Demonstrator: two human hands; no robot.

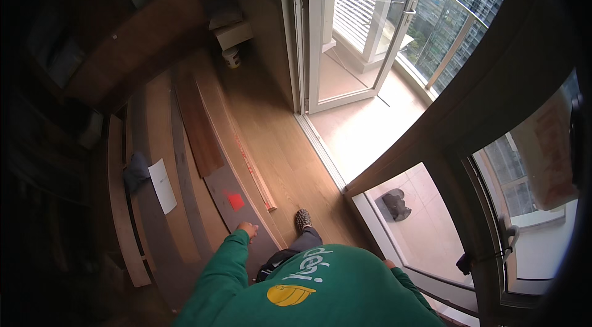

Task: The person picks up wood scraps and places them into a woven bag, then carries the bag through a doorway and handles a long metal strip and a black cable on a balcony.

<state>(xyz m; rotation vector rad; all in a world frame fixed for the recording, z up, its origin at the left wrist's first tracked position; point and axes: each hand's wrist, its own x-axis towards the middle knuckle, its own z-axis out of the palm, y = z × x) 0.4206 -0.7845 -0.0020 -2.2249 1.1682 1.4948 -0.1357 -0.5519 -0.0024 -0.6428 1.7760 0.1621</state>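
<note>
My left hand hangs over the edge of a stack of long brown boards, its fingers loosely curled and nothing visible in them. Just beyond it, a small red piece lies on the nearest dark board. My right hand shows only a sliver past the side of my green sweatshirt, close to the window frame; its fingers are hidden. A white sheet rests farther left on the boards, beside a crumpled dark grey cloth.
An open white-framed glass door leads to a tiled balcony at the far right. A low sill runs along the opening. Wood flooring lies ahead of my foot, and a white bucket stands by the far wall. A dark bag-like bundle sits outside.
</note>
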